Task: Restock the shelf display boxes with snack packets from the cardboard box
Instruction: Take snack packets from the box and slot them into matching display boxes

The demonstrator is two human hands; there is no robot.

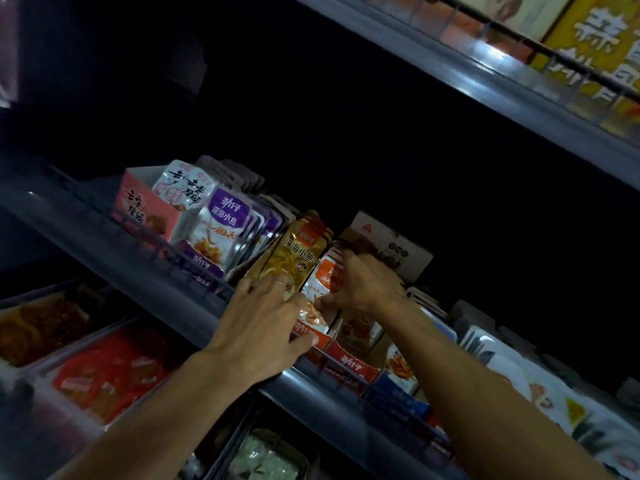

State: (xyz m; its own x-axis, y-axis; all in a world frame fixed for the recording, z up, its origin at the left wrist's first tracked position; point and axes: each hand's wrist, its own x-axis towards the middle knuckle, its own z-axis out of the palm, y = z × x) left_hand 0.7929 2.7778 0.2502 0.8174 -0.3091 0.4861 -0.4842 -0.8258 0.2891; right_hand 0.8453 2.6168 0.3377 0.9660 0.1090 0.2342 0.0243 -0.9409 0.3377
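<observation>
Both hands are at the red display box [349, 362] on the middle shelf. My left hand [263, 323] lies over the box's front, fingers spread against the gold snack packets [298, 254] and the orange-and-white packets [323, 282]. My right hand [363, 285] reaches in from the right, fingers curled round the top of the orange-and-white packets. A purple display box [204, 268] holds purple-and-white packets [225, 223] to the left. The cardboard box is out of view.
A pink display box [138, 209] stands at the far left of the shelf, a white carton [394, 251] behind my right hand, blue and white packets [401, 372] to the right. Red trays [104, 372] sit on the shelf below. The upper shelf edge [485, 81] overhangs.
</observation>
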